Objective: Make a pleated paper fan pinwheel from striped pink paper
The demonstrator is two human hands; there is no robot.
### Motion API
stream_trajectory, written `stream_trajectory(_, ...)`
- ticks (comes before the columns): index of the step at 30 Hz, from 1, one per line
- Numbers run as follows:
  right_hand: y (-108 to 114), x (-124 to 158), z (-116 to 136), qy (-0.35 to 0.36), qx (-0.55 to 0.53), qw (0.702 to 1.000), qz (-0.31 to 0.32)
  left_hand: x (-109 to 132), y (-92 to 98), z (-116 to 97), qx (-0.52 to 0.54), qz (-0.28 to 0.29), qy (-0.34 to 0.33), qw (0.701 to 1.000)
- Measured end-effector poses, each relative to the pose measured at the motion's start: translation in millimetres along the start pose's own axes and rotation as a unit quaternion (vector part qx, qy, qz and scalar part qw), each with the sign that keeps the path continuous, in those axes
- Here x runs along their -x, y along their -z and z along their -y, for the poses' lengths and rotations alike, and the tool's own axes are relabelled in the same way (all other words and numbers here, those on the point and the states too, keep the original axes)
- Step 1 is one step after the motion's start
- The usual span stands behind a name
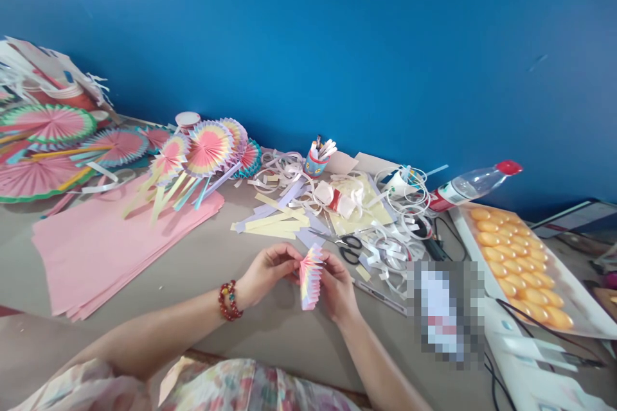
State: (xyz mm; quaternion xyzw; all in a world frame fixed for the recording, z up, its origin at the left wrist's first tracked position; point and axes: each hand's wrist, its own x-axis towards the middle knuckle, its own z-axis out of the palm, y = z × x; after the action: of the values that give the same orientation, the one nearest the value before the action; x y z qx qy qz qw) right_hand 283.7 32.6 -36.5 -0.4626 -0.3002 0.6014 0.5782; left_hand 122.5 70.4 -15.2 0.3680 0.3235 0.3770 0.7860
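Observation:
Between my hands is a pleated paper fan (311, 277) in pink, yellow and lilac, held above the table and partly spread. My left hand (272, 273), with a beaded bracelet on its wrist, pinches the fan's left edge between thumb and fingers. My right hand (339, 286) grips it from the right, and some of those fingers are hidden behind the folds. Black-handled scissors (349, 249) lie just beyond my right hand. A utility knife (380, 297) rests to the right of it.
Pink paper sheets (120, 231) are stacked at left, with finished paper fans (209, 149) behind. Yellow strips (272, 225) and curled white scraps (385, 250) litter the middle. A pen cup (315, 164), a plastic bottle (472, 185) and an orange-patterned box (520, 263) stand farther off.

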Motion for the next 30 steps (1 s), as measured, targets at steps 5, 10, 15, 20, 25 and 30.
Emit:
stream_trajectory(5, 0.5, 0.3, -0.7, -0.008, -0.001, 1.0, 0.006, -0.3, 0.5, -1.4, -0.002, 0.003, 0.004, 1.0)
stream_trajectory(10, 1.2, 0.3, -1.2, -0.012, -0.008, 1.0, 0.009, -0.6, 1.7, 0.2, 0.0, 0.001, 0.014, 1.0)
stream_trajectory(15, 1.1, -0.1, -1.8, -0.01, -0.007, 1.0, 0.001, -0.6, 1.6, 0.7, 0.002, -0.001, 0.02, 1.0)
stream_trajectory(20, 0.5, -0.8, -2.0, -0.008, -0.008, 1.0, -0.005, -0.7, 1.9, 1.0, 0.001, -0.003, 0.022, 1.0)
stream_trajectory(25, 0.5, -1.0, -0.7, -0.013, -0.008, 1.0, -0.002, -1.3, 2.6, 1.5, 0.0, -0.005, 0.022, 1.0)
stream_trajectory(30, 0.4, -1.0, -0.7, -0.015, -0.011, 1.0, -0.001, -1.4, 2.7, 1.0, -0.003, -0.003, 0.021, 1.0)
